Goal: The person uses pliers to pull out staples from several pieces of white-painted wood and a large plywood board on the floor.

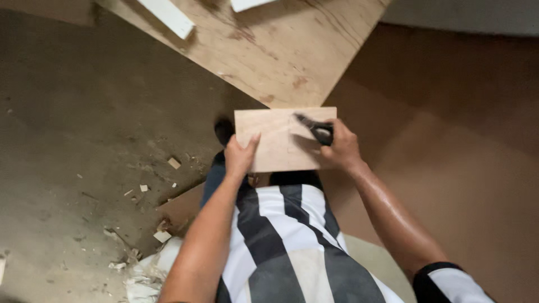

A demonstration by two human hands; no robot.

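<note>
Right below your chest, the pale rectangular plywood board point(275, 140) lies long axis left-right; left hand point(240, 157) pinches its left edge, right hand point(339, 148) clenches a small dark tool point(317, 130) on its right end.

Grey concrete floor point(73, 112) under me on the left, dusty, littered with wood chips point(174, 163) and offcuts. Big plywood sheet point(281, 50) ahead, stained, corner pointing my way, with two white strips point(168, 17) lying on its far end. Brown board surface point(449, 140) on the right. Crumpled white sacking point(143, 278) low left. Light is dim and flat.
</note>
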